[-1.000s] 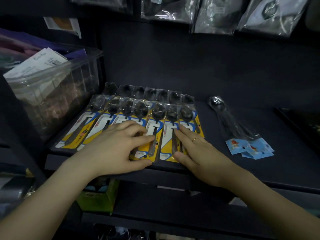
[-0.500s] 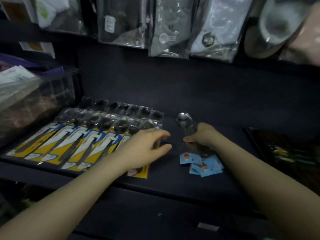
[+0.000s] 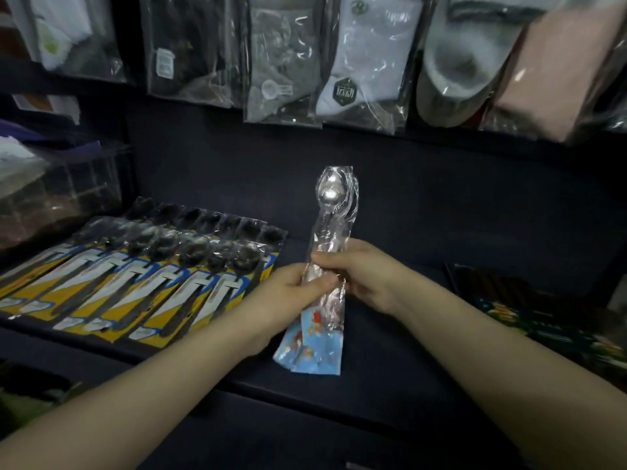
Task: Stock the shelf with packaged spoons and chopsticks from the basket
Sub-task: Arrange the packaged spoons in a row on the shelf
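Note:
Both hands hold a small bundle of clear-wrapped metal spoons with blue printed cards at the bottom, lifted upright above the dark shelf. My left hand grips the middle of the bundle from the left. My right hand grips it from the right, a little higher. Several spoon packs on yellow, blue and white cards lie in overlapping rows on the shelf's left part. The basket is out of view.
A clear plastic bin stands at the far left of the shelf. Dark printed packets lie at the right. Bagged socks hang in a row above.
Both hands left the rows of yellow-carded spoons. My right hand picked up the blue-carded spoon bundle from the shelf, my left hand joined it, and the bundle is raised upright.

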`<action>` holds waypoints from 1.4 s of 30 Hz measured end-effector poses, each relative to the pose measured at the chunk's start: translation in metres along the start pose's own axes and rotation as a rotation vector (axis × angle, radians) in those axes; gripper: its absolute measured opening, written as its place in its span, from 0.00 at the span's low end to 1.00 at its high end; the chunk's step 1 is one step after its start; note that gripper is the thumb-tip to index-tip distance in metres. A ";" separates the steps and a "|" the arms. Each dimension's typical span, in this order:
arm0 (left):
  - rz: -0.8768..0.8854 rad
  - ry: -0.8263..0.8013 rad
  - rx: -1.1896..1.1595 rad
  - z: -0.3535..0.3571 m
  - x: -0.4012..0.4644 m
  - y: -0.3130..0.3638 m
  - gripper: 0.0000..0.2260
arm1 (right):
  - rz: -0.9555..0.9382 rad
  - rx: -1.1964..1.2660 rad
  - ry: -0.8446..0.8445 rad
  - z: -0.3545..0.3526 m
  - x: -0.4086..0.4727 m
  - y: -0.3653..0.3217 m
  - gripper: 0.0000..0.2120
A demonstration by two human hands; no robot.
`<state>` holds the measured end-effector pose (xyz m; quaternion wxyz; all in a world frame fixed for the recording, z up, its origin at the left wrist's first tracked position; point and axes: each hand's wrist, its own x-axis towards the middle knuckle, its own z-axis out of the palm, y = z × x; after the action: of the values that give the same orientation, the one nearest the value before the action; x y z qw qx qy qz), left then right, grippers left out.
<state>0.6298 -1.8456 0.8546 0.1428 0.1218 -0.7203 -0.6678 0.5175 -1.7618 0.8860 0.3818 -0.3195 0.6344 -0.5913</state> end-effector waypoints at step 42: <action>-0.178 0.154 0.120 -0.125 -0.050 0.012 0.11 | 0.107 -0.268 0.788 -0.006 0.182 0.043 0.06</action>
<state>0.7225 -1.9425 0.8728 0.1302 0.2443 -0.7324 -0.6221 0.4223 -1.9105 0.8240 0.0951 -0.0820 0.8189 -0.5600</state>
